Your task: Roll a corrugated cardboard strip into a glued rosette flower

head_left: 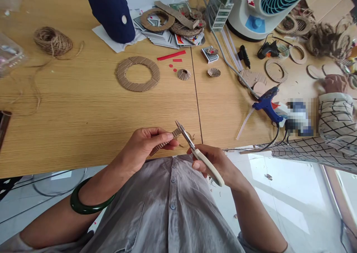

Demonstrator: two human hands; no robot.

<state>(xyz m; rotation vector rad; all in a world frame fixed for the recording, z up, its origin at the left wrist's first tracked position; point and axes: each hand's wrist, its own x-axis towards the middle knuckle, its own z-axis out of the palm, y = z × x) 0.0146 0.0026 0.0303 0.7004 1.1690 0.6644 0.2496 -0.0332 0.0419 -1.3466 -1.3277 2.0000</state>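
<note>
Between the thumb and fingers of my left hand is a narrow strip of corrugated cardboard. My right hand grips a pair of scissors with pale handles, pointing up and to the left. The scissor blades meet the strip's upper right end; whether they are cutting through it I cannot tell. Small cardboard scraps lie on the table just behind the blades. Farther back sit a cardboard ring, a pleated cardboard rosette and a second rosette.
A blue glue gun with its cords lies to the right, near another person's sleeve. Twine is at the left. Behind stand a dark blue wrapped object, playing cards and a fan. Red paper strips lie mid-table.
</note>
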